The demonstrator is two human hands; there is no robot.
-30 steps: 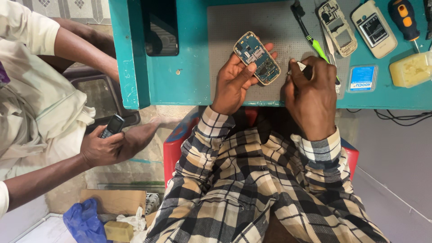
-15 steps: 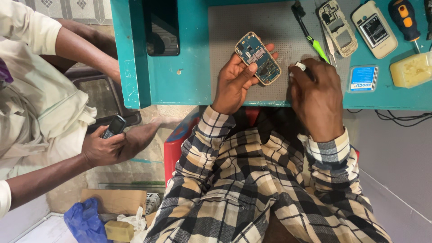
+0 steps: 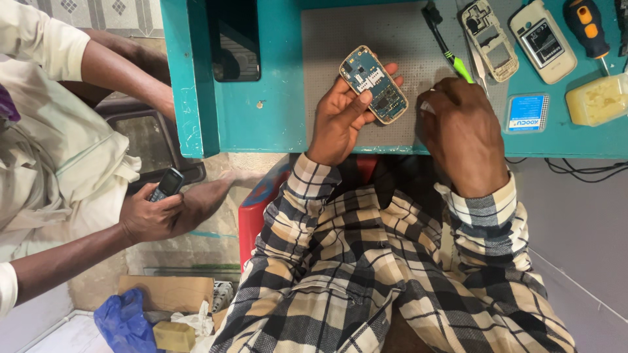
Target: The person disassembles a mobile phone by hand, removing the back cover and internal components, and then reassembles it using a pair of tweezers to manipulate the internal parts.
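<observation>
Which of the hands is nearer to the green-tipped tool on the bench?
The right. The right hand lies just below the green-tipped tool, almost touching its tip. The left hand is further left, holding the phone circuit board.

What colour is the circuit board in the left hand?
Blue with a pale gold edge; the circuit board in the left hand shows in the head view.

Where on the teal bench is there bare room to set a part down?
Free: the grey perforated mat above the left hand, and the teal tabletop beside the black screen. Crowded: top right, around the cream phone frame and orange-handled screwdriver.
</observation>
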